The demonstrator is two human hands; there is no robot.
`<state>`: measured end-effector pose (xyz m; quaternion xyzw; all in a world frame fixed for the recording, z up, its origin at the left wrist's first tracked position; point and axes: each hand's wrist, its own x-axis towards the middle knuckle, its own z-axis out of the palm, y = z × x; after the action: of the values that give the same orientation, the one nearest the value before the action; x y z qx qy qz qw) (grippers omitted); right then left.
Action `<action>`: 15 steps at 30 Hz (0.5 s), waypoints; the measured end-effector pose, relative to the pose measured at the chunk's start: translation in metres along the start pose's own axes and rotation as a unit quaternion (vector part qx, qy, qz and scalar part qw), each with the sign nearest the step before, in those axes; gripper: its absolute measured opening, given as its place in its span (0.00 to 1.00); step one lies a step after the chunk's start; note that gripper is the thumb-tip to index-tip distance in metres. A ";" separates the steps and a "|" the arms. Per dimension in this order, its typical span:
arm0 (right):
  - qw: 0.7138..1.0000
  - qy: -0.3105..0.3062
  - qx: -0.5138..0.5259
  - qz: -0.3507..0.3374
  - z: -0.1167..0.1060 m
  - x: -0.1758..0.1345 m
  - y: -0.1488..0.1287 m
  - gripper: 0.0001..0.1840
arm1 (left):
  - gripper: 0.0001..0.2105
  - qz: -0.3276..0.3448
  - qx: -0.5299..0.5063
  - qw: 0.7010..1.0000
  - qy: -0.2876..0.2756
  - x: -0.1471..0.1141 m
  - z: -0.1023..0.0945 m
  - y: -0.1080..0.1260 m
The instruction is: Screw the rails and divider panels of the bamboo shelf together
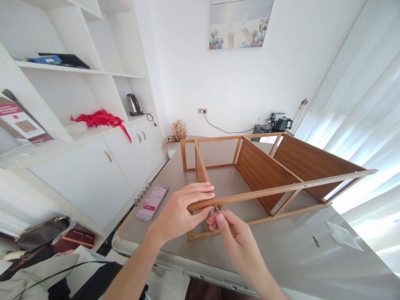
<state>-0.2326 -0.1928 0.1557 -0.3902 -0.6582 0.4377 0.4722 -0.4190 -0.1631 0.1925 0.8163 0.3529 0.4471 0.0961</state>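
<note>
A wooden shelf frame point(265, 189) lies on its side across the grey table. My left hand point(184, 206) is wrapped round the near left end of its upper rail, fingers on top and thumb beneath. Just right of that thumb, my right hand point(233, 233) pinches a small metal screw point(218, 209), its tip against the rail's near side. How far the screw sits in the wood is too small to tell. Small metal hardware point(316, 241) and a clear plastic bag point(343, 235) lie to the right on the table.
A phone point(153, 203) lies on the table point(281, 258) left of my left hand. White cabinets point(93, 175) with open shelves stand along the left. A steel kettle point(133, 104) sits on them, and coffee gear point(278, 123) stands behind the frame. Curtains point(368, 125) hang at right.
</note>
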 end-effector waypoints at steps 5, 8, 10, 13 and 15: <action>0.991 0.021 -0.118 -0.065 -0.005 0.001 0.001 0.14 | 0.14 0.005 -0.023 1.000 -0.009 0.002 -0.001 -0.003; 0.980 0.029 -0.164 -0.108 -0.007 0.000 0.003 0.12 | 0.13 -0.002 -0.033 0.999 -0.003 0.002 0.001 -0.003; 0.970 0.036 -0.198 -0.135 -0.008 -0.001 0.004 0.12 | 0.12 -0.005 -0.037 0.999 -0.003 0.002 0.002 -0.003; 0.960 0.040 -0.228 -0.160 -0.009 -0.001 0.005 0.11 | 0.12 -0.007 -0.037 0.999 -0.008 0.002 0.002 -0.003; 0.953 0.035 -0.246 -0.175 -0.011 -0.001 0.005 0.11 | 0.12 -0.010 -0.036 0.999 -0.012 0.002 0.002 -0.003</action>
<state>-0.2211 -0.1902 0.1528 -0.3877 -0.7867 0.1587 0.4533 -0.4186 -0.1594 0.1915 0.8143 0.3435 0.4483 0.1338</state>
